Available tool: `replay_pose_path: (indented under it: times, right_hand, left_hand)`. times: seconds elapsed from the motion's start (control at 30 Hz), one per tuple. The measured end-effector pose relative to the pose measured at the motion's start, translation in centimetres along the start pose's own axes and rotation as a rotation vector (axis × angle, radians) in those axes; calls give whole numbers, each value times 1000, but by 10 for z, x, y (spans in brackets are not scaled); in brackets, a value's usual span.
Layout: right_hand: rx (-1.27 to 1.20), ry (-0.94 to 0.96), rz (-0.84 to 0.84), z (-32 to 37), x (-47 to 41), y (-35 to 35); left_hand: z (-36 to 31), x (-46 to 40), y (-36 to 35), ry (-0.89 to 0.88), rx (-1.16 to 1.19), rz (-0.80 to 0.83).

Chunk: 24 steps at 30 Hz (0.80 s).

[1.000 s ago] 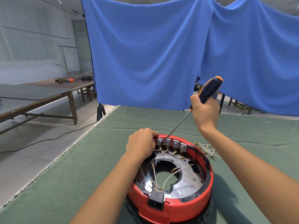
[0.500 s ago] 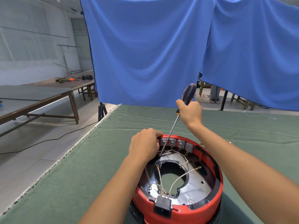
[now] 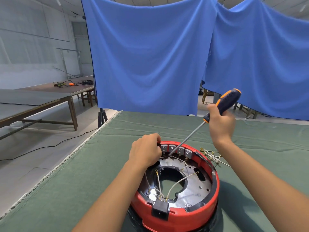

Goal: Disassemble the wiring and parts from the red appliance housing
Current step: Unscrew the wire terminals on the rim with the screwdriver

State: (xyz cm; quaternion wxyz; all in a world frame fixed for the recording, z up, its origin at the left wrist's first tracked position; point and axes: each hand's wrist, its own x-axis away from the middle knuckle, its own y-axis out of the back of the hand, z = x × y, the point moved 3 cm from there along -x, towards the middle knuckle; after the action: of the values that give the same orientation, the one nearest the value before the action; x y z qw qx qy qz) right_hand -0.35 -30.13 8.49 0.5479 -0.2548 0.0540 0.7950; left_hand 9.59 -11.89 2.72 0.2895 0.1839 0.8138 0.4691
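right hand (image 3: 220, 124) fist-tight grip on screwdriver (image 3: 207, 118), left hand (image 3: 145, 152) gripping housing (image 3: 215, 186) rim

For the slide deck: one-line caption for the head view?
Left hand steadies red housing while right hand works screwdriver at the switches.

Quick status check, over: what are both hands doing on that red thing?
Left hand grips red housing rim. Right hand holds screwdriver, tip at the grey switches. White wires still attached inside.
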Motion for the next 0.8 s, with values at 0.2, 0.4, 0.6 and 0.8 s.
replay_pose_path:
  times: [0.2,0.4,0.6,0.8]
  right_hand:
    - [-45,-102,-134,-9,13,38]
    - [-139,-192,18,-19,30,47]
    - [-176,-280,345,-11,47,39]
    - [-307,-316,370,6,45,41]
  left_hand:
    - [-8,9,15,36,-53,-113]
    - [-10,43,35,136,-299,-20]
    - [-11,78,24,281,-423,228]
    - [-6,64,16,265,-360,152]
